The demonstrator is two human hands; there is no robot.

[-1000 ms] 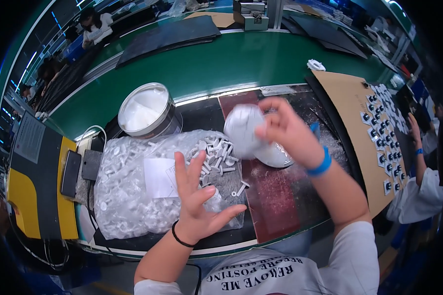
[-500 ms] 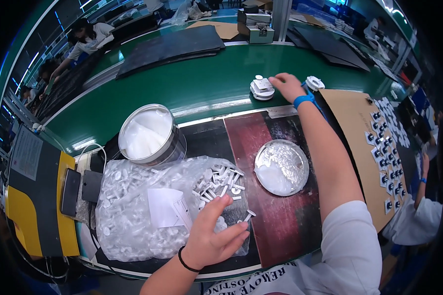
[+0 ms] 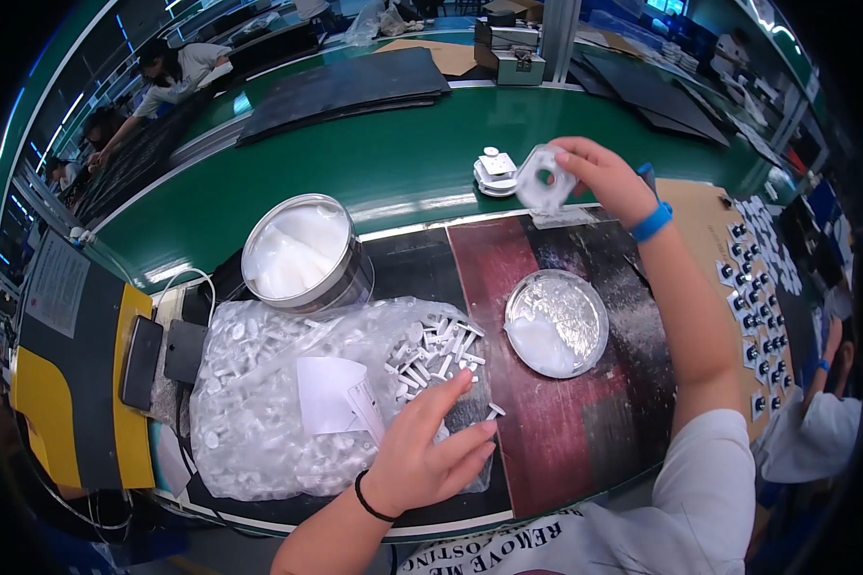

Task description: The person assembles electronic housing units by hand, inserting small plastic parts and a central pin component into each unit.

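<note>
My right hand (image 3: 604,178) is raised over the far side of the work surface, fingers pinching a white plastic ring plate (image 3: 535,195) with a hole through its middle. Just left of that plate, a small stack of white round parts (image 3: 495,174) stands on the green bench. My left hand (image 3: 430,456) is low beside a clear bag of white plastic pins (image 3: 259,422). A single headed pin (image 3: 496,410) shows at its lower fingertips, its stem partly hidden, while the upper finger is held apart. Loose pins (image 3: 431,350) spill at the bag's mouth.
A tub of white grease (image 3: 297,251) stands behind the bag. A round metal lid with white grease (image 3: 556,324) lies on the red and black board (image 3: 489,316). At right, cardboard (image 3: 705,216) carries rows of small parts. A phone (image 3: 141,362) lies at left; people work farther off.
My right hand has come nearer and now holds the ring plate up. The white part that lay right of the hand is no longer visible. My left hand has barely moved.
</note>
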